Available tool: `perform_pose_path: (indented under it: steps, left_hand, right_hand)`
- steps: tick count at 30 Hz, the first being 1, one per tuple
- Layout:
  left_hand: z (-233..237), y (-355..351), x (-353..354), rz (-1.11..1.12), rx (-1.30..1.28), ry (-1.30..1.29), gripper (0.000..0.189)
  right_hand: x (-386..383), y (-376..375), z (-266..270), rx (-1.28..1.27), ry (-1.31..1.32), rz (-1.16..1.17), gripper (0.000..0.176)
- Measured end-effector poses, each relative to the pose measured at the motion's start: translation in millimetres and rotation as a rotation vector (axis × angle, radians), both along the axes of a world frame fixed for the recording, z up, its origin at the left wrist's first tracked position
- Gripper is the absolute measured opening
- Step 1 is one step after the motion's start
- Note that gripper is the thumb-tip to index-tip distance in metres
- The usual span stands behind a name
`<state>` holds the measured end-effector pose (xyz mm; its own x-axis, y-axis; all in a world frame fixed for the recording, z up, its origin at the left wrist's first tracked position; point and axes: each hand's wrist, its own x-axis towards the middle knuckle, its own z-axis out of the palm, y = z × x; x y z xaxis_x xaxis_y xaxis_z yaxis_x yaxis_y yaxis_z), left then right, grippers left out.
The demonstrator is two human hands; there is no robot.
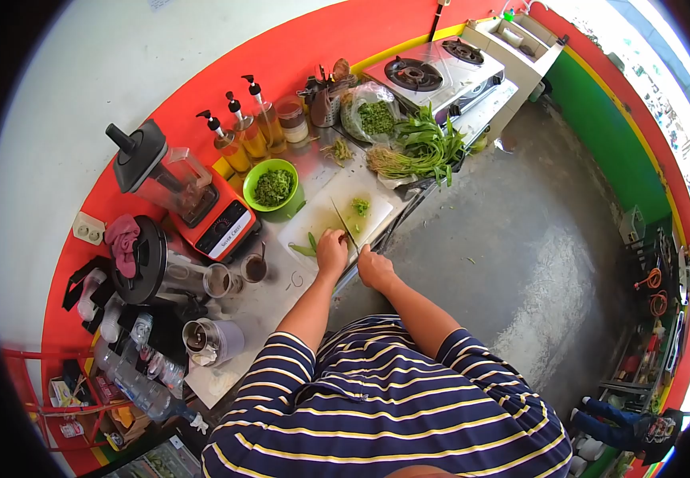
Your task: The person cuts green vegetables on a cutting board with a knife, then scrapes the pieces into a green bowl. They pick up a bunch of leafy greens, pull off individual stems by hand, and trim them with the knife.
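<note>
The right hand (375, 267) is wrapped tight around the handle of a knife (345, 226). The blade's long axis runs away from the person, its tip pointing far and slightly left across a white cutting board (381, 213). The left hand (331, 251) sits just left of the blade, fingers bunched together and pressing down on some green stems (306, 245). The stems lie crosswise to the knife, their loose ends trailing left off the board's near corner. A small chopped pile (360, 206) rests further out on the board.

The board lies on a steel counter (281, 299) that runs along a wall painted white above a red band. A green bowl (273, 189) of cut greens stands just beyond the board, with an orange-based blender (201, 199) to its left and three pump bottles (243, 135) behind. Far right lie a leafy bunch (420, 151) and a gas stove (432, 73). A bare concrete floor (520, 239) spreads to the right.
</note>
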<state>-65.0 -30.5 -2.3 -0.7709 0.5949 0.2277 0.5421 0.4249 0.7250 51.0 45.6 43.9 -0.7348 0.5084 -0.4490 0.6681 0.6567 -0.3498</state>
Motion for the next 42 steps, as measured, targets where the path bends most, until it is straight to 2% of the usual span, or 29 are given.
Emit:
perform_pose_path:
  steps: [5, 11, 14, 19, 25, 27, 35, 37, 42]
  left_hand:
    - [0.9, -0.7, 3.9, 0.002, -0.033, 0.015, 0.011]
    - [-0.2, -2.3, 6.9, 0.055, -0.006, 0.027, 0.012]
    - [1.2, -4.3, 4.8, 0.055, -0.01, 0.035, 0.011]
    - [5.7, -0.3, 5.1, 0.119, 0.003, -0.155, 0.006]
    - [9.7, 1.2, -0.6, 0.116, -0.112, -0.137, 0.008]
    - [12.1, 3.7, -2.7, 0.133, -0.145, -0.154, 0.009]
    - [11.8, 22.0, 1.6, 0.186, -0.284, 0.009, 0.008]
    - [11.7, 26.2, 7.0, 0.221, -0.285, 0.038, 0.008]
    - [14.2, 30.3, 17.9, 0.297, -0.277, 0.073, 0.012]
  right_hand:
    - [-1.4, 3.5, 7.7, 0.018, 0.0, 0.055, 0.03]
    - [-1.2, 6.5, -6.6, -0.036, 0.011, -0.036, 0.029]
    - [-6.6, 25.6, 0.6, -0.025, -0.043, 0.067, 0.03]
    - [12.6, 30.2, -8.6, -0.063, -0.047, 0.109, 0.035]
    - [6.2, 71.0, -2.9, -0.065, -0.013, 0.24, 0.039]
    - [-0.8, 84.4, -1.3, -0.055, 0.002, 0.213, 0.037]
    - [-20.8, 112.4, -15.4, -0.043, 0.175, 0.325, 0.036]
    - [-20.7, 109.9, -7.7, -0.081, 0.202, 0.433, 0.034]
    - [-20.0, 98.8, -8.7, -0.056, 0.14, 0.501, 0.031]
